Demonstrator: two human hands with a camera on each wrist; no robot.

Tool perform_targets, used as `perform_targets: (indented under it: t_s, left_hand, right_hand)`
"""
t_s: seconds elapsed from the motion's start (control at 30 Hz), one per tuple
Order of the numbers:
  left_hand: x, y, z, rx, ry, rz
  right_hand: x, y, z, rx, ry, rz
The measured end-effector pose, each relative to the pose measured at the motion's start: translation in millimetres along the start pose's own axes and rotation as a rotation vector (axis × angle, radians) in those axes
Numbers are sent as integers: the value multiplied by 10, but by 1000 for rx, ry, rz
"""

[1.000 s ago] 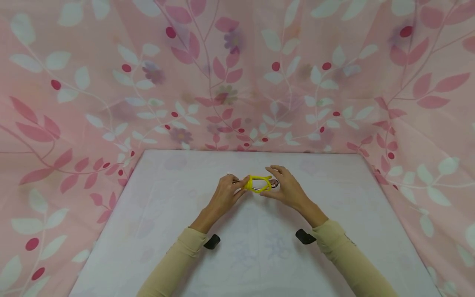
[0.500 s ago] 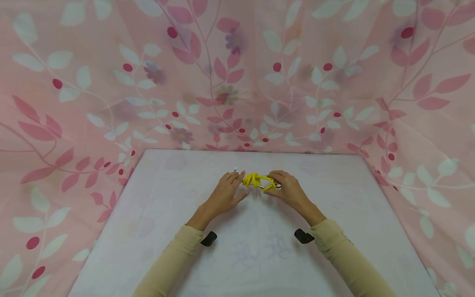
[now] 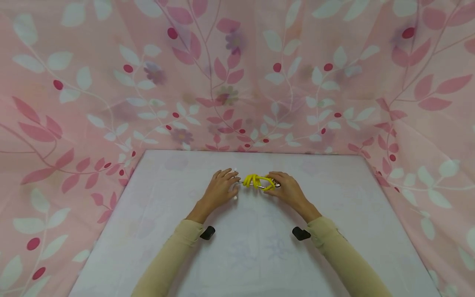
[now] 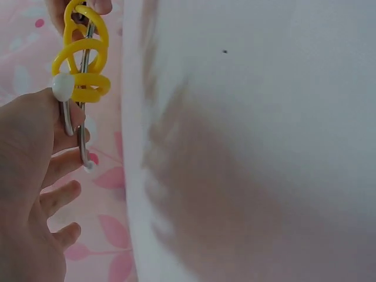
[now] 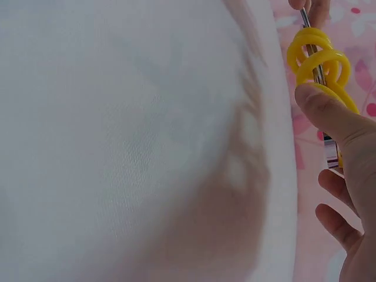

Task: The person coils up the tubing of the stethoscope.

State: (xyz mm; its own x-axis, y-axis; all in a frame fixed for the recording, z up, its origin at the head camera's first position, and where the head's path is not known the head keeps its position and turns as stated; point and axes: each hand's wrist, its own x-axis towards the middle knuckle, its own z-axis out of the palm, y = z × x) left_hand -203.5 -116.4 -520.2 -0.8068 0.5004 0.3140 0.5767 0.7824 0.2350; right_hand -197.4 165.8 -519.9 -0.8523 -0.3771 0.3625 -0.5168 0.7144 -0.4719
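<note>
From my remote station, the largest item in view is the pink leaf-print cloth (image 3: 237, 74) hung behind and to both sides of the work area, and below it the white table (image 3: 252, 255), covered with a pale sheet. Both arms come in from the near edge in beige sleeves (image 3: 167, 264), each with a dark wrist strap. The left hand (image 3: 217, 190) and right hand (image 3: 287, 190) meet toward the far middle of the table, low over the sheet. Between them is the yellow cord (image 3: 258, 181), coiled in several loops around a thin metal rod (image 4: 84, 70) with small white tips (image 4: 63, 86). In the left wrist view, the left hand pinches the rod's near end with thumb against fingers, beside a white tip; the other fingers are loosely curled. In the right wrist view, the right thumb (image 5: 326, 111) presses on the outermost yellow loop, clamping cord and rod against the fingers behind. I judge the work well advanced: several turns already sit on the rod, bunched toward its middle. Whether a free tail of cord remains to be wound or tucked I cannot tell, as the hands hide both ends. I cannot confirm whether the piece rests on the table.
</note>
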Motion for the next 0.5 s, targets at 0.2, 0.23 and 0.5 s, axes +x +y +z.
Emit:
perform_targets:
  t_s: [0.2,0.23,0.5]
  left_hand:
    - [42,-78,188,40,-14,-38]
    - [47,-89,212,47,-19,-44]
    - [33,-129,327,23,-37,-72]
  right_hand:
    - [66,122,191,16,-59,123]
    - [70,140,220,21,-61,142]
    - [50,259,369,52,-60,208]
